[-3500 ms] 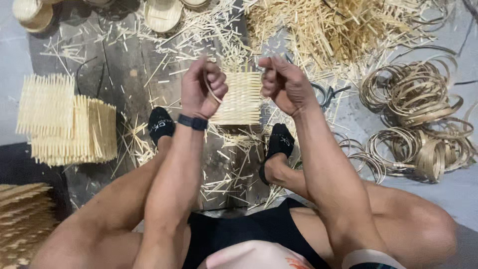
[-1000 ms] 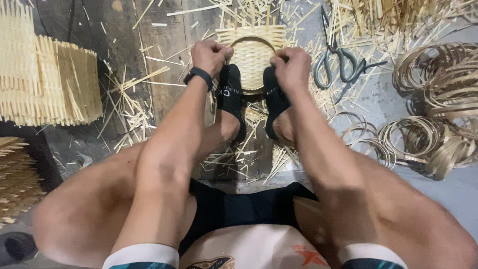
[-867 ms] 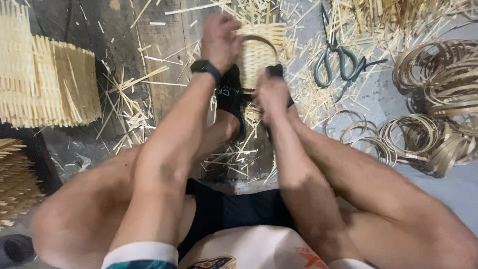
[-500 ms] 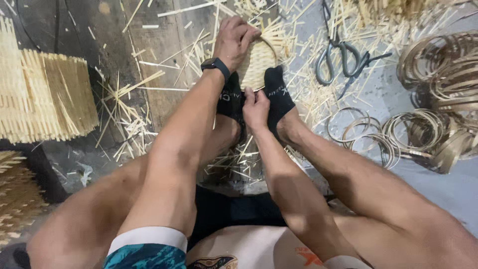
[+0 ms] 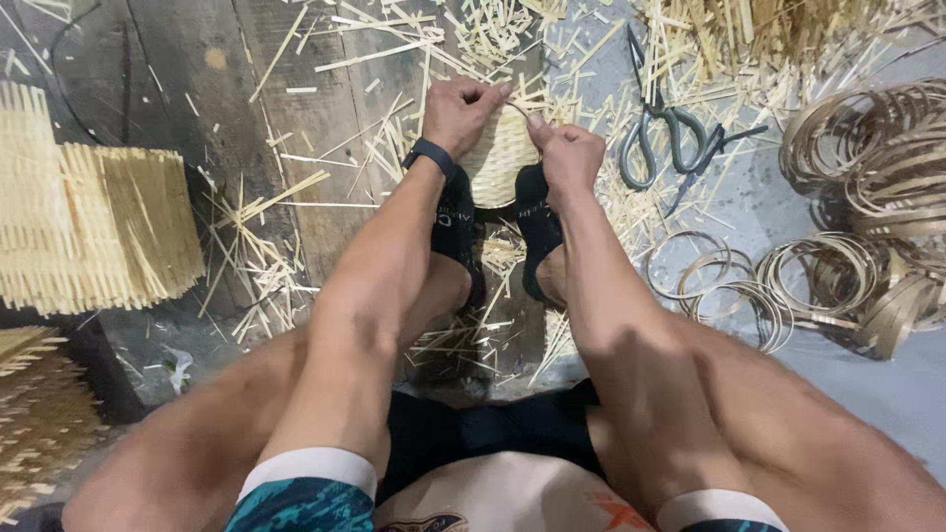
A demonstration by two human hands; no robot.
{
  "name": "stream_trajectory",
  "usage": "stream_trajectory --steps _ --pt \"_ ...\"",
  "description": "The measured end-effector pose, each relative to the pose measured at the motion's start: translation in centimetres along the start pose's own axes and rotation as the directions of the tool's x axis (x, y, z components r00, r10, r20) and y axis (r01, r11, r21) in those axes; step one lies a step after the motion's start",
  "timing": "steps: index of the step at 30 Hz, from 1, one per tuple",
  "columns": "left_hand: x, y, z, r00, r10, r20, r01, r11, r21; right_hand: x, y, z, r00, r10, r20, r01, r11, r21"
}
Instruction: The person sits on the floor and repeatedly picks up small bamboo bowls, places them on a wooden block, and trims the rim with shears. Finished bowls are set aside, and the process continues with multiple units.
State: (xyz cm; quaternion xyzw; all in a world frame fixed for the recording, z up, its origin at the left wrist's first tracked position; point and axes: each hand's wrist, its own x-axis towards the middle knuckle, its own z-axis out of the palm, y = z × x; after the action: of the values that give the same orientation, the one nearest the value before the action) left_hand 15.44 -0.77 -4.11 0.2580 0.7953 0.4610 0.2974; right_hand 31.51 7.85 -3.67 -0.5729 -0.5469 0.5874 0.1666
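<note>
Seated worker, seen from above. The basket (image 5: 501,158), a small woven piece of pale strips, stands on the floor between the two feet in dark socks (image 5: 537,222), just beyond the toes. Both hands meet at its far rim.

Left hand (image 5: 461,110): closed over the rim from the left, knuckles up, fingers curled down on the weave; a dark wristband (image 5: 431,155) sits at the wrist. Right hand (image 5: 567,153): clenched at the rim's right side, thumb raised, apparently pinching a thin strip that arcs across the mouth, though the strip is too fine to be sure of. Both forearms run straight out from the knees, elbows nearly locked, wrists bent slightly inward toward each other.

Step in hand, by judgement: fitting or binding the rim, with the feet serving as a clamp. The next move likely calls for steady tension on the strip from the right while the left keeps the rim from turning.

Surroundings: scissors (image 5: 662,133) lie just right of the hands; coiled hoops (image 5: 857,197) are heaped farther right; woven panels (image 5: 94,232) are stacked at left; loose offcuts (image 5: 414,39) litter the dark floor.
</note>
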Motion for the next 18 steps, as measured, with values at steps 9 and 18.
stream_trajectory --steps 9,18 --pt "-1.8 2.3 -2.9 0.965 0.087 0.247 -0.11 0.99 0.083 0.6 -11.5 -10.4 0.99 -0.065 0.128 0.116 0.891 -0.439" --pt "-10.9 2.0 1.5 0.842 0.383 0.38 -0.54 0.573 0.617 6.0 -10.8 -26.2 0.911 -0.113 0.396 0.409 0.346 -0.844"
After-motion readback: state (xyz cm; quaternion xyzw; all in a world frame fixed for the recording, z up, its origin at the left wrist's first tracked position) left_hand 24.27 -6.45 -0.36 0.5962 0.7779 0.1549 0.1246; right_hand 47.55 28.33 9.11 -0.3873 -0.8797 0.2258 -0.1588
